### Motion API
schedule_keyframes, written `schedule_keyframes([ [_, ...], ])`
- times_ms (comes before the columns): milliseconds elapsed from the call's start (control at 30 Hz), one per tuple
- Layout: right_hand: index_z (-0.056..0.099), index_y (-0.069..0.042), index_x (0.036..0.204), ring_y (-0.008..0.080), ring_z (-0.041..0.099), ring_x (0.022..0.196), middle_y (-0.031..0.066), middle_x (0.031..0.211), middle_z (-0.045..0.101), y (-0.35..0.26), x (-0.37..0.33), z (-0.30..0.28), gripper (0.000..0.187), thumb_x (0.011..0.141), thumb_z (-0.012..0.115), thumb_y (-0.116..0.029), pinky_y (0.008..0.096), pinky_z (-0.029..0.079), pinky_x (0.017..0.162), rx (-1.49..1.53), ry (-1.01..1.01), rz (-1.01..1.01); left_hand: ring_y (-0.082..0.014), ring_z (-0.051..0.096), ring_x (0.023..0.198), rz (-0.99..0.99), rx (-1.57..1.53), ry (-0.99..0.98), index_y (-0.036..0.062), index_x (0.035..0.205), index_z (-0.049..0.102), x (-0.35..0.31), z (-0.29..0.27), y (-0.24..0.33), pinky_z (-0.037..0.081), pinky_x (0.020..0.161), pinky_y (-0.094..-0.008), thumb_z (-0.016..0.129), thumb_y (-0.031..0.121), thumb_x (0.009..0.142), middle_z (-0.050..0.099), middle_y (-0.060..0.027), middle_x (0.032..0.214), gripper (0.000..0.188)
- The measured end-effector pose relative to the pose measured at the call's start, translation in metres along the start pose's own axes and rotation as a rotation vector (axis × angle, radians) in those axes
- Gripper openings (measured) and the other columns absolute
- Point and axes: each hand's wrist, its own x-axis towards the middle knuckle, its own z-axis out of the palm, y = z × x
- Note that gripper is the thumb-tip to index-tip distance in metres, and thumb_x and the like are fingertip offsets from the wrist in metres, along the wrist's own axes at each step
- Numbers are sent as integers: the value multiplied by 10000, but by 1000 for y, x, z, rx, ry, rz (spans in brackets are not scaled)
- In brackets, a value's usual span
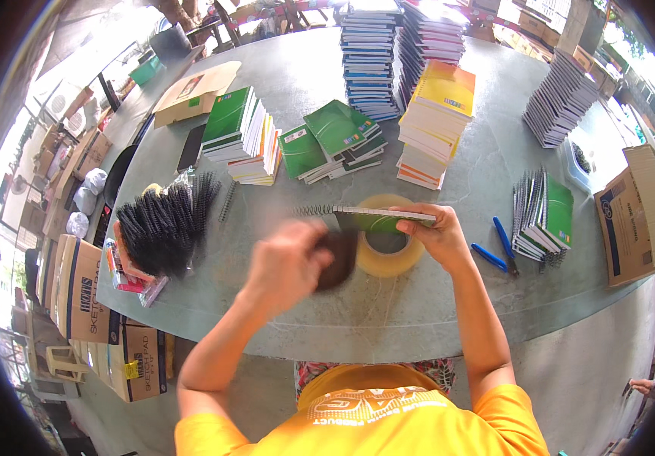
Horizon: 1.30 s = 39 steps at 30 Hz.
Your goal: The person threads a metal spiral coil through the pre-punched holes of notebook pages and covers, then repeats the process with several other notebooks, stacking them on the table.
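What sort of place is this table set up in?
Probably a notebook-binding workshop: tall stacks of notebooks and a heap of black spiral coils share the table, with cardboard boxes beside it.

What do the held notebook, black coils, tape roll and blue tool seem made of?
Held notebook: likely paper, by its pale edge, with a smooth card or plastic cover.
Black coils: dull, thin loops, probably plastic or coated wire.
Tape roll: likely smooth plastic film, yellowish and translucent.
Blue tool: dark head probably metal, smooth bright grips plastic or rubber.
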Motion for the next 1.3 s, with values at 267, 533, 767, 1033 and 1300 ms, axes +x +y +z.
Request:
schedule_keyframes([
  [267, 659, -3, 1068, 90, 578, 904, 37, 1003, 672, 7, -6, -18, 258, 810, 655, 4, 241, 470, 823, -24, -39, -4, -278, 618, 772, -52, -62, -125, 105, 1147, 619, 17, 14, 9, 511, 718, -334, 705, 35, 723, 636, -129, 951, 438],
  [533, 661, 4, 1054, 101, 572, 903, 41, 1009, 662, 5, -5, -17, 265, 798, 633, 66, 238, 462, 837, -43, -58, -30, -237, 618, 684, 71, -22, -87, 137, 1141, 631, 16, 22, 7, 512, 595, -328, 664, 59, 766, 608, -67, 807, 384],
  [767, 651, -17, 1073, 95, 578, 917, 43, 1028, 670, 10, -8, -19, 275, 818, 597, 71, 248, 460, 844, 24, -63, -41, -225, 594, 667, 109, -107, 131, 108, 1153, 630, 38, 16, 13, 496, 566, -290, 636, -12, 751, 594, -96, 804, 419],
  [1033, 647, 12, 1047, 77, 585, 849, 27, 939, 672, 11, -11, -22, 244, 804, 654, 33, 228, 478, 786, 34, 17, 29, -232, 613, 783, 110, -217, -69, 77, 1117, 648, 49, 23, 25, 498, 716, -303, 638, -60, 715, 634, -128, 912, 424],
  [1300, 638, -6, 1086, 58, 564, 873, 54, 986, 678, 14, -14, -24, 280, 817, 595, 60, 238, 473, 804, 34, -55, 21, -205, 626, 796, 140, -238, -138, 82, 1137, 640, 54, 25, 38, 507, 716, -317, 658, -18, 755, 641, -116, 947, 395],
])
